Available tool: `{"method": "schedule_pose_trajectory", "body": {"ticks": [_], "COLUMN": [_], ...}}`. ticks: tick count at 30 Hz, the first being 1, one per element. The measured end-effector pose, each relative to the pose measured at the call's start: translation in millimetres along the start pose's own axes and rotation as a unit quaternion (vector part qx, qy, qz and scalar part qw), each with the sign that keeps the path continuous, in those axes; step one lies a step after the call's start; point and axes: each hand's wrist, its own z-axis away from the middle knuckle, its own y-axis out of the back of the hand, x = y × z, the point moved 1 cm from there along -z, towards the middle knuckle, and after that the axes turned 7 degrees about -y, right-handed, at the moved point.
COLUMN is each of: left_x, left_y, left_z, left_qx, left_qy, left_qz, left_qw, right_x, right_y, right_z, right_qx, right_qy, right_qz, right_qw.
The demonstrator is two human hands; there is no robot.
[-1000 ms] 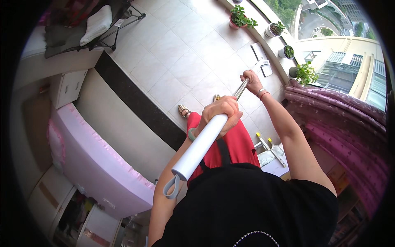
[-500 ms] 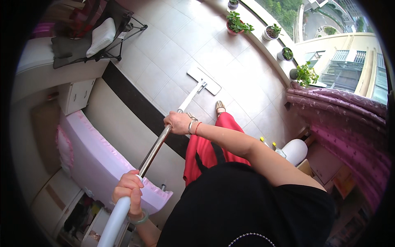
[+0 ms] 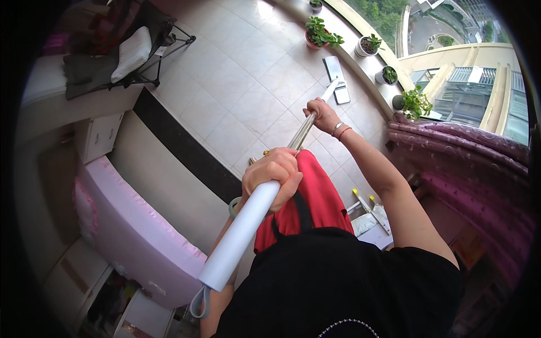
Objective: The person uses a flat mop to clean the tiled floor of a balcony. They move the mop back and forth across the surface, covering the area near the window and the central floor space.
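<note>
Swung my flat mop (image 3: 301, 133) rightward since half a second ago, so from my head cam its pad (image 3: 335, 70) now sits on the floor tiles (image 3: 242, 84) near the window ledge (image 3: 369, 69), with my left hand (image 3: 272, 174) wrapped round the white grip (image 3: 239, 236) and my right hand (image 3: 322, 115) clasping the pole (image 3: 297, 141) further down.

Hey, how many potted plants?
5, down the window side: top plant, red-potted plant, white-potted plant, another white-potted plant, leafy plant by the curtain. More may be hidden.
</note>
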Motion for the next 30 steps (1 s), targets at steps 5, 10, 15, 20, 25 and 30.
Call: {"method": "schedule_pose_trajectory", "body": {"ticks": [5, 10, 15, 20, 25, 30], "left_x": [-14.0, 85.2, 191.2, 195.3, 124.3, 6.8], "left_y": [22.4, 80.6, 115.2, 127.4, 102.9, 14.4], "left_z": [12.5, 70.0, 91.3, 92.2, 57.0, 43.2], "left_qx": [0.055, 0.09, 0.177, 0.139, 0.063, 0.057], "left_qy": [0.073, 0.116, 0.134, 0.062, 0.031, 0.068], "left_qz": [-0.014, -0.123, -0.245, -0.24, -0.083, 0.072], "left_qw": [0.996, 0.982, 0.944, 0.959, 0.994, 0.993], "right_x": [17.1, -96.5, -235.8, -260.6, -172.9, -11.8], "right_y": [-19.4, -113.7, -175.0, -161.7, -102.3, -35.5], "right_z": [-24.1, -1.3, 26.1, 24.9, 32.6, 69.0], "right_qx": [-0.009, -0.063, -0.227, -0.301, -0.222, -0.112], "right_qy": [-0.005, 0.059, 0.089, 0.095, 0.007, -0.135], "right_qz": [0.02, -0.033, -0.103, -0.051, -0.025, -0.001], "right_qw": [1.0, 0.996, 0.964, 0.948, 0.975, 0.984]}}
